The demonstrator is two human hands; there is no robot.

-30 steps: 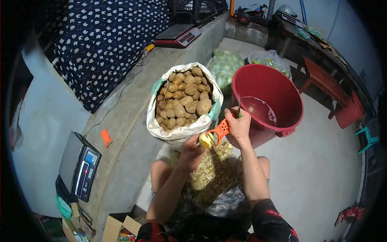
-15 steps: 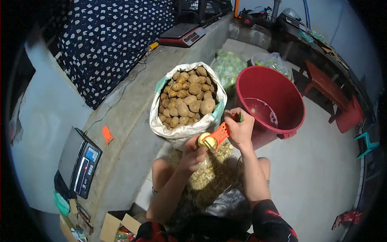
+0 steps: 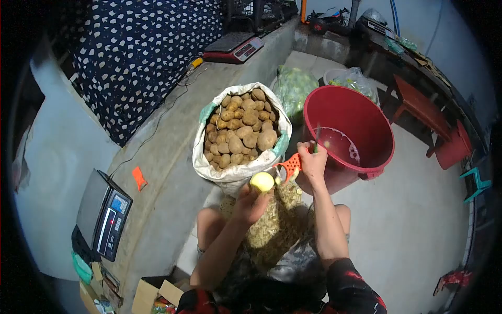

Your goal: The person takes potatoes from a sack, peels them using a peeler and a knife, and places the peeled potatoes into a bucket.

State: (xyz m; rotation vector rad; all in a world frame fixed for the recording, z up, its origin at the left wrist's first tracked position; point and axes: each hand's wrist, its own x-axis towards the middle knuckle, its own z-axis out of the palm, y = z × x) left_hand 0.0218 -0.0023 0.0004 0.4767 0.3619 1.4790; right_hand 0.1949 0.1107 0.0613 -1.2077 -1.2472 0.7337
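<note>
Pale potato (image 3: 262, 182): at the fingertips of our left hand, in front of the sack and above the peelings; the side we see is bare, smooth and yellow.
Left grip (image 3: 250, 205): grasping the pale potato from below, our fingers curled round its underside.
Right grip (image 3: 314, 162): closed on the orange peeler, with the green-handled knife also held in the same hand.
Orange peeler (image 3: 291, 166): its perforated head turned toward the potato, just beside it; whether the two touch, we cannot tell.
Green-handled knife (image 3: 316, 148): upright between our thumb and fingers, its thin blade pointing up in front of the bucket.
Peelings (image 3: 264, 230): a wide heap of pale strips between our knees, under both hands.
White sack (image 3: 201, 159): open just beyond our left hand, its rim rolled back, filled high with unpeeled potatoes (image 3: 240, 131).
Red bucket (image 3: 361, 112): to the right of the sack, behind our right hand, with some liquid and a small pale piece at the bottom.
Green bag (image 3: 296, 86): stuffed full, on the floor behind the sack and next to the bucket.
Concrete ledge (image 3: 162, 141): along our left, carrying a black digital scale (image 3: 111, 220), a red scale (image 3: 230, 49) farther off, and a second orange peeler (image 3: 139, 178) lying near the black one.
Carton (image 3: 144, 297): open at the lower left, with colourful packets inside.
</note>
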